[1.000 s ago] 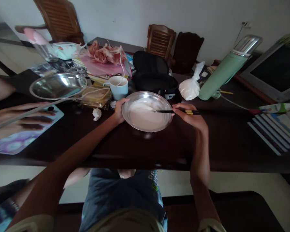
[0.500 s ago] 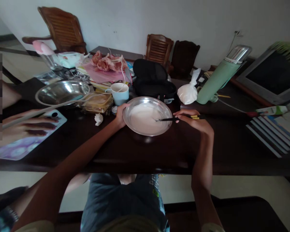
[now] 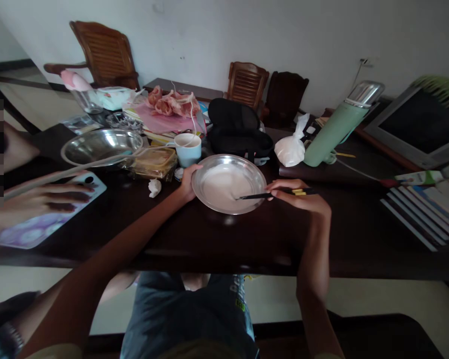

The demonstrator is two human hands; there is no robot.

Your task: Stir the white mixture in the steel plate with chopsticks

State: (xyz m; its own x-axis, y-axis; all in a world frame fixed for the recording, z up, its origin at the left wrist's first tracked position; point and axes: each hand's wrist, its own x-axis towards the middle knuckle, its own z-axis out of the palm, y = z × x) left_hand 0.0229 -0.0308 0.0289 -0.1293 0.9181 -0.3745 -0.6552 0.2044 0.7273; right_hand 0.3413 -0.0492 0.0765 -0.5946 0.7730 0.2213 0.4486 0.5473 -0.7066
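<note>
A shiny metal bowl [image 3: 229,208] stands on the dark table in front of me, with a pale, milky liquid [image 3: 220,188] in it. My left hand [image 3: 190,180] grips the bowl's left rim, thumb on top. In my right hand [image 3: 290,193] is a pair of black chopsticks [image 3: 255,196] with gold bands near the upper end. Their tips dip into the liquid right of its middle. Behind the bowl's left side stands a light blue mug [image 3: 189,151] with a white cable trailing over it.
Another person's hand [image 3: 60,198] rests on a phone [image 3: 41,227] at the left. A second metal basin [image 3: 102,133], a wrapped package [image 3: 151,163] and crumpled tissue [image 3: 154,188] lie nearby. Behind are a black case [image 3: 239,139], a tied bag of white powder [image 3: 291,150] and a green thermos [image 3: 333,132].
The chopstick tips have shifted slightly left and toward me in the liquid. My left hand stays on the rim. The whole view has tilted up a little.
</note>
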